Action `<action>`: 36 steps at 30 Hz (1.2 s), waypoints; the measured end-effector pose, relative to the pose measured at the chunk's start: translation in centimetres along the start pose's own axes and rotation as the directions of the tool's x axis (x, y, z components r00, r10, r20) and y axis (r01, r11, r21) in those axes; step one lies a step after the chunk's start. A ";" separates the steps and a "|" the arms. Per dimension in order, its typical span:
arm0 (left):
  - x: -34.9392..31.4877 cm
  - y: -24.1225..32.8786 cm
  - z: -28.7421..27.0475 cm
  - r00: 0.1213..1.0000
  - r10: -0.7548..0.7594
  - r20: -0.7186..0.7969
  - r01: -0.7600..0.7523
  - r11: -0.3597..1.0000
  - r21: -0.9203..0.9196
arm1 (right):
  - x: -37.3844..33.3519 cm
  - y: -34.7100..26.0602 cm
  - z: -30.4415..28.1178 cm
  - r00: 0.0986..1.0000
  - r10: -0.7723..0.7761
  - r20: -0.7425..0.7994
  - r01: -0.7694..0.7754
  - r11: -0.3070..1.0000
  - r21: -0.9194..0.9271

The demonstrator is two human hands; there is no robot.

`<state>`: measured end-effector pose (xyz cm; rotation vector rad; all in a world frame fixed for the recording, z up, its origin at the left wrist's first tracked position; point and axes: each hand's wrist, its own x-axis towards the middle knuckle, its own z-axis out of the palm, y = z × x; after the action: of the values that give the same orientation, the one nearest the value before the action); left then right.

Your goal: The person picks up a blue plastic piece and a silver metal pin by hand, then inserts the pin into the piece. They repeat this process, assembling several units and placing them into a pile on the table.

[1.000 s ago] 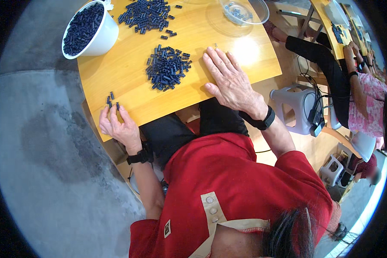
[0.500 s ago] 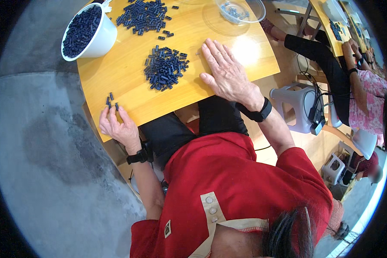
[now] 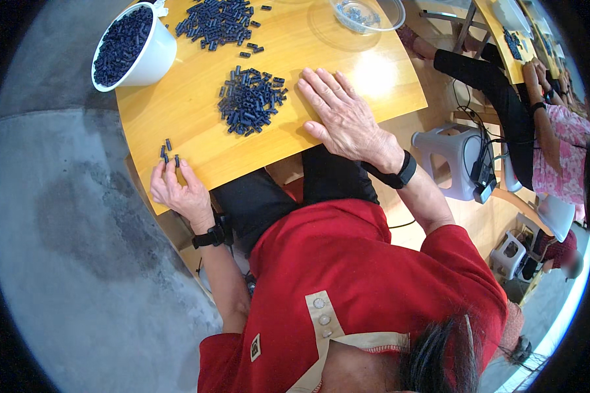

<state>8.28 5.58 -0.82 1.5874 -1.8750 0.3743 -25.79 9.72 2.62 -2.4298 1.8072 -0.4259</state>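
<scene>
My left hand (image 3: 179,191) rests at the table's near left edge, its fingers apart. Just beyond its fingertips lie several small dark blue-black tubular pieces (image 3: 168,143); one of them sits right at the gap between thumb and forefinger, and whether it is touched is hard to make out. Flat on the wooden table (image 3: 196,147), my right hand (image 3: 341,118) has its fingers stretched out and holds nothing. Between the two hands, nearer the right one, is a pile of the same dark pieces (image 3: 250,103).
A second, wider pile (image 3: 215,25) of dark pieces lies farther back. Full of such pieces, a white tub (image 3: 152,57) tilts at the far left. A clear round bowl (image 3: 368,25) with small pale bits stands at the back right. Another person (image 3: 560,150) sits off to the right, beside a grey stool (image 3: 449,154).
My right hand has slid slightly toward me and to the left, still flat on the table. The left hand and the piles look practically unchanged.
</scene>
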 end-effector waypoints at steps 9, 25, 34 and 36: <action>-0.1 0.0 0.0 1.000 -0.002 -0.017 0.001 1.000 -0.014 | 0.0 0.1 0.2 0.999 0.009 -0.039 -0.007 0.999 0.040; 0.2 0.6 -0.5 0.998 -0.014 -0.057 0.009 0.996 -0.089 | -0.7 4.3 0.4 0.840 0.543 -0.022 0.153 -0.197 0.969; 0.2 1.3 -1.3 0.994 -0.082 -0.068 0.066 0.973 -0.219 | -0.9 4.0 -0.3 0.758 0.643 0.109 0.285 -0.478 0.831; 0.1 1.8 -1.9 0.994 -0.102 -0.044 0.091 0.974 -0.205 | -0.9 3.7 -0.3 0.732 0.675 0.096 0.309 -0.453 0.836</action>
<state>7.12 7.07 0.99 1.5081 -1.7284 0.1752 -29.53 9.55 1.87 -0.3333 0.7660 -1.8519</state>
